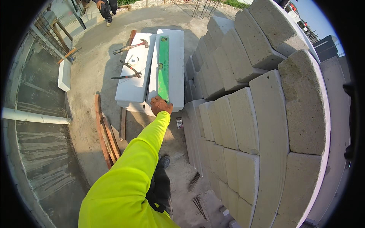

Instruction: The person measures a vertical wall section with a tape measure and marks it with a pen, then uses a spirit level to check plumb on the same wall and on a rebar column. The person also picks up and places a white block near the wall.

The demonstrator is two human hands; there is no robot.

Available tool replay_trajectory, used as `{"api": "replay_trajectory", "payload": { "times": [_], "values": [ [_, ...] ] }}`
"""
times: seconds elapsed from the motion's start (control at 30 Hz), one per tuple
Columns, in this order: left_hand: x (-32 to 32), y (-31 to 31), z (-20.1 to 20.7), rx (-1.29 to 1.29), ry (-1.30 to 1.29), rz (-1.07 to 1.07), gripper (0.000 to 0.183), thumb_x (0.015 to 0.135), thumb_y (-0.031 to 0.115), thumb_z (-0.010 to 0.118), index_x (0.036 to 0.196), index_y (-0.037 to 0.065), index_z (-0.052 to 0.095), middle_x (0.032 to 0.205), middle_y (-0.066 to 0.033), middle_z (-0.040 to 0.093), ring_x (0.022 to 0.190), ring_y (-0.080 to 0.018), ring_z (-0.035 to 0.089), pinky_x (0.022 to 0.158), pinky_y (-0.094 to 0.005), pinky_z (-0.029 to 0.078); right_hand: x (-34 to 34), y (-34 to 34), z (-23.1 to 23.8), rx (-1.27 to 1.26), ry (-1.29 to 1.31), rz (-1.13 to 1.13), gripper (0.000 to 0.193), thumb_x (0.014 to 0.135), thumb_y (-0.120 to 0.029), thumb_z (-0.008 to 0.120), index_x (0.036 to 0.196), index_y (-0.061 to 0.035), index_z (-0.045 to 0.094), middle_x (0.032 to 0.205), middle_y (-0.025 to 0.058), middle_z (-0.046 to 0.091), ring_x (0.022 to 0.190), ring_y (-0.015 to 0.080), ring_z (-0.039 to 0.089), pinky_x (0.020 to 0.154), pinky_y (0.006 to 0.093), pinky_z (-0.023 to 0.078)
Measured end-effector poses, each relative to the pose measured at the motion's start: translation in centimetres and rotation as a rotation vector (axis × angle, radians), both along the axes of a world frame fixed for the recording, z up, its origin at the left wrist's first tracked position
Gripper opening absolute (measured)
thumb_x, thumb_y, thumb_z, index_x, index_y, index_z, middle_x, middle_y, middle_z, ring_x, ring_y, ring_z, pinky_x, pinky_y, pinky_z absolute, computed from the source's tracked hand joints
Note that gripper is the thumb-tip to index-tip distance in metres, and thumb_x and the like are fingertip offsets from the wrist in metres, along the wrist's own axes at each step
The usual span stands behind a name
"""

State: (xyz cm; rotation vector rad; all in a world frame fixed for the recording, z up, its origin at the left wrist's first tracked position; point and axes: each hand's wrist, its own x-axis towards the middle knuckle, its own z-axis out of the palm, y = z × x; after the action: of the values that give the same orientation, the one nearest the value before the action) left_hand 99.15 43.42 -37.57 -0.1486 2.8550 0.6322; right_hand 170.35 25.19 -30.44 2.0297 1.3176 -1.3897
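Observation:
My left hand (161,105), at the end of a bright yellow sleeve, has its fingers closed round the near end of a green spirit level (164,64). The level lies lengthwise on the right one of two white blocks (176,70). On the left white block (127,91) rest a claw hammer (131,47), a pair of pincers (131,72) with dark handles, and a small white roundish item (133,60) whose kind I cannot make out. My right hand is not in view.
A tall stack of grey-white blocks (243,121) rises close on the right. Wooden planks (106,131) lie on the concrete floor at left, near a white pipe (36,116). Thin rods (199,208) lie near my feet. Another person (106,11) stands at the far left.

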Motion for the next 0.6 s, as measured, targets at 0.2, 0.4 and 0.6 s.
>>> {"api": "replay_trajectory", "payload": {
  "times": [0.2,0.4,0.6],
  "values": [
    [2.9,-12.8,7.3,1.577,-0.716,0.254,0.040,0.088,0.027,0.065,0.119,0.002,0.062,0.111,-0.0123,0.067,0.094,-0.0254,0.067,0.077,-0.0413,0.060,-8.4,12.2,1.0,0.181,0.306,0.471,0.043,0.092,-0.018,0.065,0.130,0.0016,0.061,0.104,0.0120,0.074,0.084,0.0178,0.070,0.072,0.0322,0.057],
    [12.3,-26.4,18.0,1.911,-0.867,0.282,0.063,0.086,0.034,0.067,0.137,-0.001,0.054,0.118,-0.0160,0.066,0.098,-0.0273,0.067,0.078,-0.0428,0.057,-32.8,19.1,4.2,0.085,0.716,0.612,0.045,0.098,-0.016,0.063,0.139,0.0022,0.056,0.122,0.0163,0.069,0.109,0.0219,0.066,0.096,0.0338,0.052],
    [18.6,-32.8,21.8,1.872,-0.794,0.147,0.070,0.082,0.033,0.070,0.138,-0.005,0.052,0.120,-0.0177,0.065,0.099,-0.0268,0.067,0.079,-0.0414,0.058,-54.7,12.1,13.4,-0.300,1.168,0.623,0.059,0.105,-0.037,0.054,0.151,-0.0022,0.041,0.136,0.0148,0.059,0.115,0.0232,0.062,0.097,0.0362,0.051]
  ]
}}
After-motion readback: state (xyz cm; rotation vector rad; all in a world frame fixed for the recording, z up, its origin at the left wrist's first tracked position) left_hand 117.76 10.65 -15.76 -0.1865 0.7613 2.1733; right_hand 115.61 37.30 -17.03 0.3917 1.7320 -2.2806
